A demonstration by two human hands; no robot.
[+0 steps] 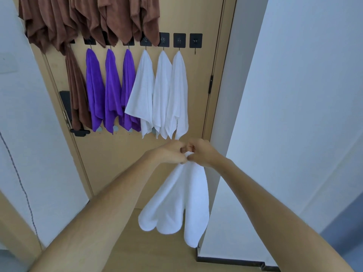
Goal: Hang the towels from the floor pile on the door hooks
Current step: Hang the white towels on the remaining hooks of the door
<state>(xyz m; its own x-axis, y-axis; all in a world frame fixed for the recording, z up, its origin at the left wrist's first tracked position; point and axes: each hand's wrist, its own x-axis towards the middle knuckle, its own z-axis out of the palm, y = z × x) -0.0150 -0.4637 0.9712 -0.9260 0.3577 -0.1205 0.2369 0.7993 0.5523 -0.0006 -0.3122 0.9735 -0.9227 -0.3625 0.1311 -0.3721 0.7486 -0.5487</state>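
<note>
Pale walls flank a tan door (137, 163) on which two rows of hooks are fixed. Brown towels (88, 20) are draped along the upper row. On the lower row, one brown, three purple towels (112, 89) and three white towels (161, 95) are hung, each from its own hook. One hook (195, 52) at the right end of that row is seen bare.

A fourth white towel (182, 203) is held in front of the door, below the hung white ones and apart from them. Its top is gathered into a small bunch and pinched between both hands: the left hand (170, 152) and the right hand (202, 153) are pressed close together, fingers curled round the cloth. Below the grip the towel is left hanging in loose, rounded folds. No floor pile is visible here.

The towel is judged to be light, soft and limp; no shape will be kept unless it is supported, and little force is needed. It is best taken at a corner or a hanging loop, if one is fitted; whether a loop is being handled cannot be told, as the fingers cover that spot. Terry cloth is unlikely to slip in a pinch. The bare hook is judged the likely target, and the gathered point would have to be raised well above its present height to reach it.
</note>
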